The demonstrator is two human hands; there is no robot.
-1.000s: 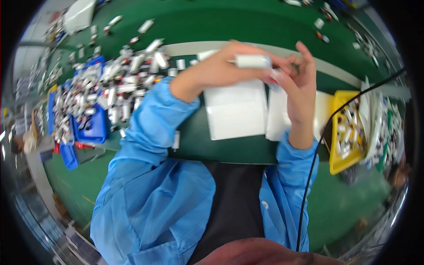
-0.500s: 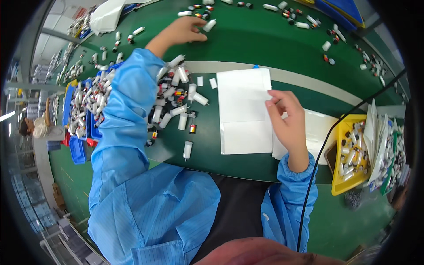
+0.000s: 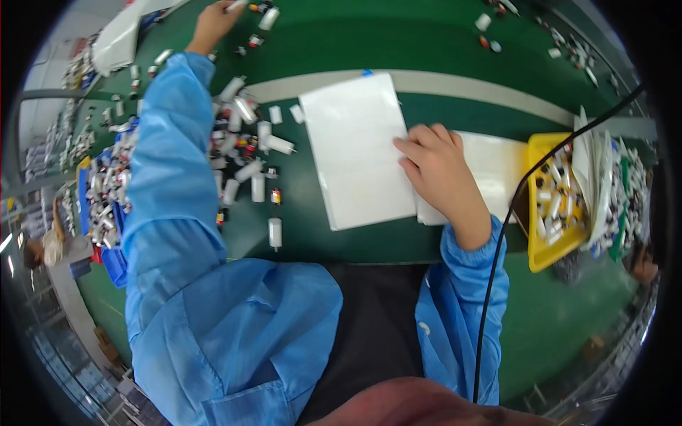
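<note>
At the far left of the green table my left hand (image 3: 215, 27) is stretched out, its fingers pinching a small white cylinder (image 3: 235, 6). Several more white cylinders and pieces with black, red and yellow bands lie close by. My right hand (image 3: 438, 169) rests on the right edge of a glossy white sheet (image 3: 359, 153), fingers slightly bent and apart, gripping nothing visible. More white sheets (image 3: 490, 167) lie under and beside that hand. A heap of white cylinders (image 3: 247, 170) sits between my left sleeve and the sheet, with a banded piece (image 3: 275, 197) at its near side.
Blue bins (image 3: 114, 264) with piled cylinders are on the left, partly behind my sleeve. A yellow bin (image 3: 541, 257) holding similar parts stands at the right. A black cable (image 3: 509, 213) hangs across the right side. A person (image 3: 53, 245) is in the left background.
My left hand has closed on a white cylinder and appears farther up and left. My right hand has come down onto the sheet's edge. The whole view has turned and shifted.
</note>
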